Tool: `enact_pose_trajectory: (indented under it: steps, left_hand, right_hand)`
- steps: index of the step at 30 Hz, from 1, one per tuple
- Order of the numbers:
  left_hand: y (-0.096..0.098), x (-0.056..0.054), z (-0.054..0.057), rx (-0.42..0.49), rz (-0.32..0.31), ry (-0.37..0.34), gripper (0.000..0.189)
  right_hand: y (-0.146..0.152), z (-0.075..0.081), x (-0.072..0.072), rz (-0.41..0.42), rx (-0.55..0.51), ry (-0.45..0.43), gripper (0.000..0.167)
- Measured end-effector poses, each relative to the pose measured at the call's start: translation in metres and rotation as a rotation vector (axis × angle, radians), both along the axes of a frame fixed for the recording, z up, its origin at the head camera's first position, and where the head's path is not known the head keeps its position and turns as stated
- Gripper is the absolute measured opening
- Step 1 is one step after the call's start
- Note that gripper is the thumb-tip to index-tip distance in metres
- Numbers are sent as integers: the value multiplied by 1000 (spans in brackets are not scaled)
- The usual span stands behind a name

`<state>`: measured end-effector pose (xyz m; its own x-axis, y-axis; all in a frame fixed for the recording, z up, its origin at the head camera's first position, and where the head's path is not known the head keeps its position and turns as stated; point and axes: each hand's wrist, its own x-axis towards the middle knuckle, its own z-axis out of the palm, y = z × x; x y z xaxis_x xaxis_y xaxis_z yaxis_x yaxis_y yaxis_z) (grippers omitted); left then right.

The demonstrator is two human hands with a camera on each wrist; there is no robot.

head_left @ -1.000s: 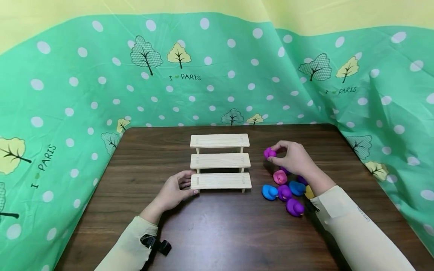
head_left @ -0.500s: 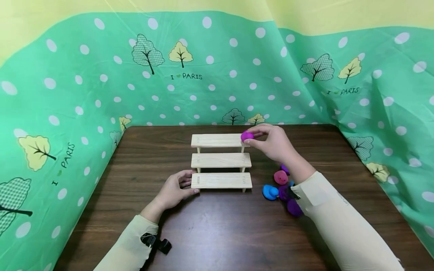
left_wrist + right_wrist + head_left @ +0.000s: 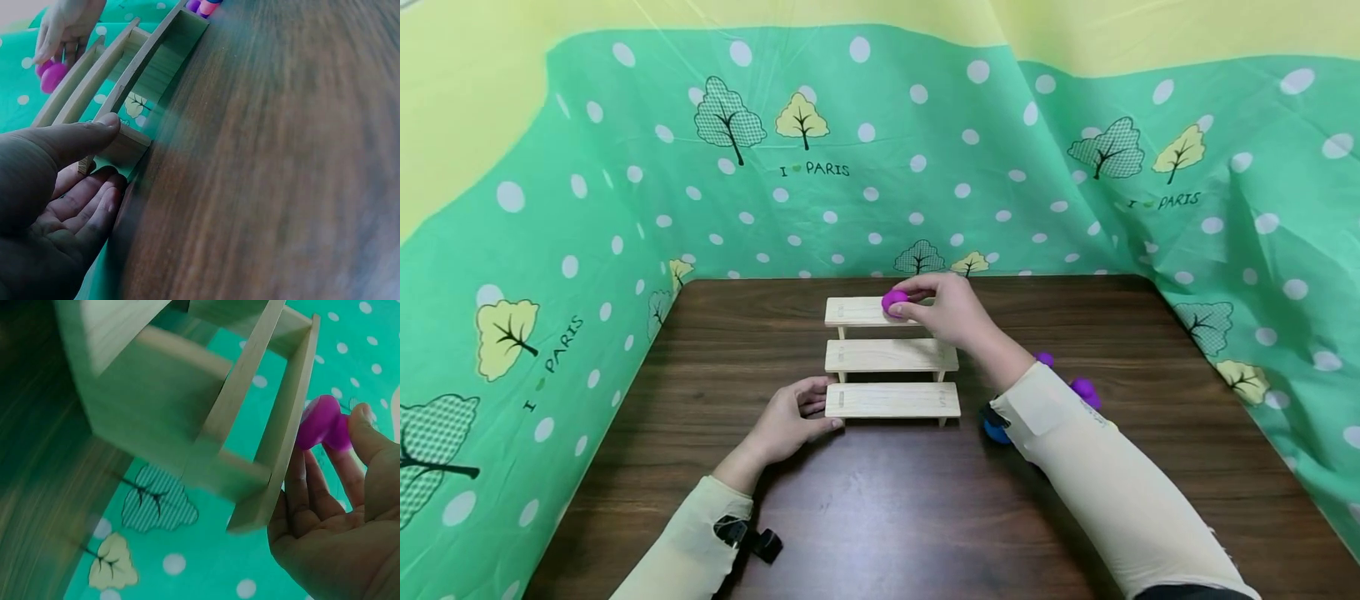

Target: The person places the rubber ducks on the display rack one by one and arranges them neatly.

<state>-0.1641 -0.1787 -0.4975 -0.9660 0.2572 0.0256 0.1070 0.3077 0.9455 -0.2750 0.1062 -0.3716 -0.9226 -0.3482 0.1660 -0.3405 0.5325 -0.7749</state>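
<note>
One purple toy (image 3: 892,302) is at the top tier (image 3: 856,311) of a three-tier wooden stand (image 3: 891,356), about midway along it; whether it touches the wood cannot be told. The right hand (image 3: 953,310) pinches it, thumb on one side and fingers on the other, closed only as far as the toy's width allows. The left hand (image 3: 786,423) is at the left end of the lowest tier, its thumb along the wood and its fingers partly curled beneath, gripping the stand lightly. The work looks to be at an early stage: the held toy is the only one seen at the stand, and it has not been let go. To the right, on the desk (image 3: 880,517), lie a blue toy (image 3: 996,431) and two more purple pieces, partly covered by the right sleeve (image 3: 1112,467); a pink toy (image 3: 209,7) shows at the edge of the left wrist view. Their full count is hidden, so how much is left is uncertain. Behind stands a green dotted cloth (image 3: 820,221).
</note>
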Motion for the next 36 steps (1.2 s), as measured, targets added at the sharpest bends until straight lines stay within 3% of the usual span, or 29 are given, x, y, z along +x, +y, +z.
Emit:
enact_pose_trajectory:
  steps: [9,18,36]
  left_hand:
    - [-2,-3,-2,6,-1,1,61]
    - [-1,-2,0,11,-8,2,61]
    - [2,0,2,-3,10,-20,62]
  right_hand:
    - [-36,-2,-6,3,11,-28,29]
    - [-62,-7,-9,21,19,1,31]
    - [-72,-14,-4,8,55,24,34]
